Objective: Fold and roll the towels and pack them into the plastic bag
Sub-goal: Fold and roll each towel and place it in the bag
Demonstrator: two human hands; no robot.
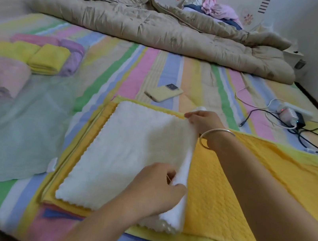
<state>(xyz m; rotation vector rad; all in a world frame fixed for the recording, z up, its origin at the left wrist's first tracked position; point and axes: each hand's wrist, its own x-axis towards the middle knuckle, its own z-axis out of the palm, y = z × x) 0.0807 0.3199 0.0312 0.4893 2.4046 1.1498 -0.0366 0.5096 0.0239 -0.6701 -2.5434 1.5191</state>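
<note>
Both the left hand (156,186) and right hand (202,120) have fingers pinched on the white towel (129,147) roll's edge.

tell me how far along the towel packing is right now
Done: several folded towels, yellow, purple and pink, sit stacked at the left. In hand: the left hand and right hand are rolling the right edge of the white towel on the yellow mat. Left: finishing this roll and packing; no towel looks bagged yet.

Head-worn, wide-angle; looks forward and down across striped bed (162,68), close over both forearms, toward far wall.
</note>
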